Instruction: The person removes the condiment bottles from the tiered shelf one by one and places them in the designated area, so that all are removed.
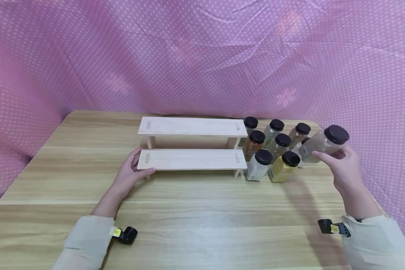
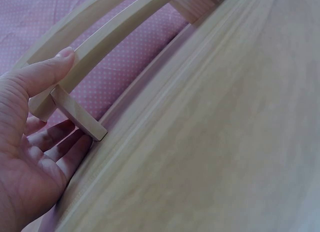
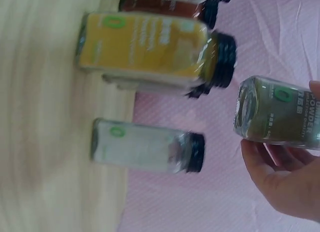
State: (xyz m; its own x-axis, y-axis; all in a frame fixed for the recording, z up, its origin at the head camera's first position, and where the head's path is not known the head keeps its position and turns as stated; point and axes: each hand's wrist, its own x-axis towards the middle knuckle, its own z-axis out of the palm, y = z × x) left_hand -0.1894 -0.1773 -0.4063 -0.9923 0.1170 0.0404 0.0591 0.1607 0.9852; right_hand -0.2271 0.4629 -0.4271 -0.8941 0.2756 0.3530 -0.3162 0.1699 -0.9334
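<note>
My left hand point(image 1: 129, 173) grips the left end of a low pale wooden shelf point(image 1: 192, 159), thumb on the front edge of its board. In the left wrist view, the fingers point(image 2: 57, 142) curl beside the shelf's short leg point(image 2: 80, 116). My right hand point(image 1: 347, 168) holds a spice jar point(image 1: 318, 144) with a black lid and grey-brown powder, tilted and raised above the other jars. The right wrist view shows this jar's labelled side point(image 3: 280, 111) between thumb and fingers, its lid out of frame.
Behind the low shelf stands a higher wooden shelf point(image 1: 192, 126). Several black-lidded spice jars crowd the right end, including a yellow jar point(image 1: 283, 168), a white jar point(image 1: 257, 167) and a red-brown jar point(image 1: 253, 145). A pink dotted cloth point(image 1: 202, 56) hangs behind the wooden table point(image 1: 195, 225).
</note>
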